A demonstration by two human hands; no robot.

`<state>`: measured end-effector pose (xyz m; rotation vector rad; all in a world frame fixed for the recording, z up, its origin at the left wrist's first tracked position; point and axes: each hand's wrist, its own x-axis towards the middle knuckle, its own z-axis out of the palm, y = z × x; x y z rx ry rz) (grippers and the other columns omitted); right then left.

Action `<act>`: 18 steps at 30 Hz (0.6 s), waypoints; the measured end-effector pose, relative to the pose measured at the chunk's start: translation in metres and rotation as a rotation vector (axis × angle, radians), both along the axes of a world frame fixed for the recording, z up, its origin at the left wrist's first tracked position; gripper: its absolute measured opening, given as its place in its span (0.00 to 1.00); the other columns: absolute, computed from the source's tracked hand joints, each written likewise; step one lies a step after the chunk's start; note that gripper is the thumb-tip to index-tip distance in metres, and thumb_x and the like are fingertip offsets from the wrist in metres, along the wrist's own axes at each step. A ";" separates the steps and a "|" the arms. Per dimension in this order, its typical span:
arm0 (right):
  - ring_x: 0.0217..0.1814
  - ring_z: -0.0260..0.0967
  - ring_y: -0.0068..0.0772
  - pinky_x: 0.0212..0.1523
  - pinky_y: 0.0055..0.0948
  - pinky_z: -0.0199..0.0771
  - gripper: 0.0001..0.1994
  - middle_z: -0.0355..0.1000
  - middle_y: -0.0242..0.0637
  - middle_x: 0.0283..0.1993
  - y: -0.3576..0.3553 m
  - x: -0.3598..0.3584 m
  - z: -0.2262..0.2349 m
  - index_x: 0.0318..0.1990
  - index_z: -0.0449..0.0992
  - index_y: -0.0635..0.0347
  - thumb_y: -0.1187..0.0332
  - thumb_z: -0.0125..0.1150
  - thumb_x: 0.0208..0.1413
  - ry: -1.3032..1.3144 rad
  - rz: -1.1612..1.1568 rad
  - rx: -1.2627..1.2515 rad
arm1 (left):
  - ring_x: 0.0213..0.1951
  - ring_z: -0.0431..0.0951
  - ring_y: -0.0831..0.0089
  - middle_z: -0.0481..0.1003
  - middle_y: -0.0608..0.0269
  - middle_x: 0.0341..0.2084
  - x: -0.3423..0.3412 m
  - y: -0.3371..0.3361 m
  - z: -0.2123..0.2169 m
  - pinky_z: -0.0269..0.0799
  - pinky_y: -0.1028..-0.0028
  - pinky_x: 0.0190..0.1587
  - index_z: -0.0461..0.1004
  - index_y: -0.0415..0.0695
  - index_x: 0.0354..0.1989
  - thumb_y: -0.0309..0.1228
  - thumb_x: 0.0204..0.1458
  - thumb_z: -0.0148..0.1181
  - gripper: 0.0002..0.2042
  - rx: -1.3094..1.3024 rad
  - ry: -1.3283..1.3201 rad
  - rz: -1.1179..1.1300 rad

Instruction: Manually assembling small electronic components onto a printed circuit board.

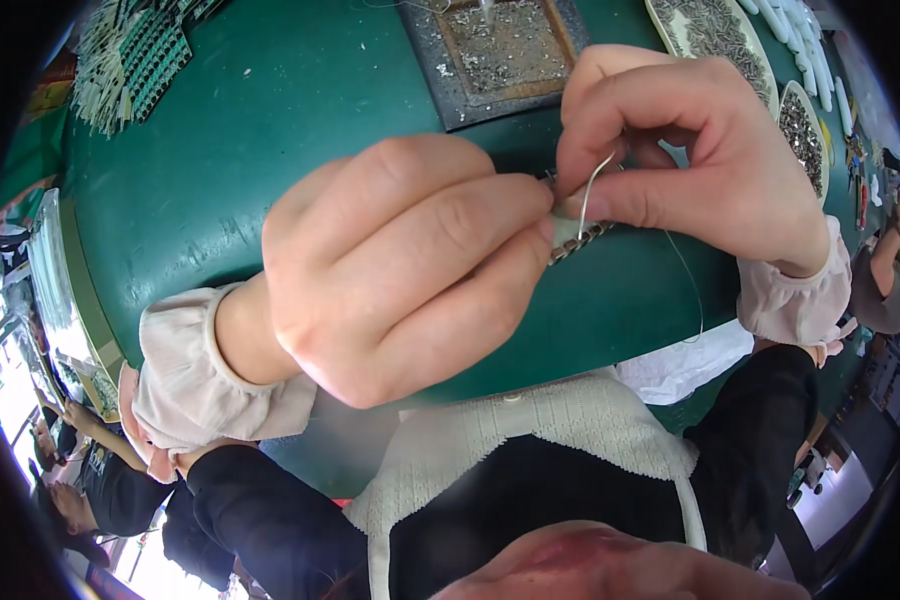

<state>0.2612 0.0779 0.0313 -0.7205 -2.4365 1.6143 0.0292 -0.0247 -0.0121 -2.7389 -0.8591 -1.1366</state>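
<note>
Both my hands meet over the green table. My left hand [410, 270] is closed, its thumb and fingertips pinching a small pale part [577, 240] with a row of brownish metal contacts along its lower edge. Most of that part lies hidden behind my fingers. At its right end, my right hand [695, 150] is closed, with thumb and forefinger pinched around a bent silvery wire [594, 190] that curves down over the part. A finer thread-like wire [698, 290] runs from below my right hand and loops toward the table's near edge.
Beyond my hands lies a dark square tray [448, 100] with grey-white crumbs. Dishes of small metal pieces [715, 35] [802, 130] stand at the right, near white tubes [805, 45]. Green boards with pale leads [155, 60] lie far left. A white cloth or bag [685, 365] rests at my lap.
</note>
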 end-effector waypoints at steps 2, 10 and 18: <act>0.32 0.64 0.13 0.27 0.17 0.55 0.05 0.70 0.27 0.36 -0.001 -0.001 -0.003 0.34 0.83 0.61 0.78 0.72 0.48 0.004 -0.009 -0.013 | 0.37 0.80 0.59 0.81 0.51 0.38 0.000 0.000 -0.001 0.79 0.69 0.37 0.81 0.35 0.39 0.22 0.34 0.70 0.18 0.023 -0.014 0.006; 0.29 0.62 0.13 0.27 0.18 0.55 0.08 0.68 0.25 0.33 -0.003 0.000 -0.006 0.30 0.81 0.61 0.77 0.77 0.43 0.023 -0.029 -0.013 | 0.41 0.83 0.52 0.81 0.46 0.40 0.001 0.000 0.003 0.82 0.64 0.40 0.79 0.30 0.40 0.23 0.36 0.68 0.18 -0.057 -0.058 -0.051; 0.32 0.63 0.14 0.28 0.19 0.57 0.08 0.69 0.27 0.34 0.004 0.002 -0.007 0.30 0.79 0.61 0.75 0.76 0.46 0.043 0.061 0.001 | 0.40 0.84 0.49 0.80 0.42 0.42 0.000 -0.005 0.003 0.83 0.62 0.40 0.78 0.28 0.41 0.23 0.36 0.66 0.20 -0.152 -0.093 -0.138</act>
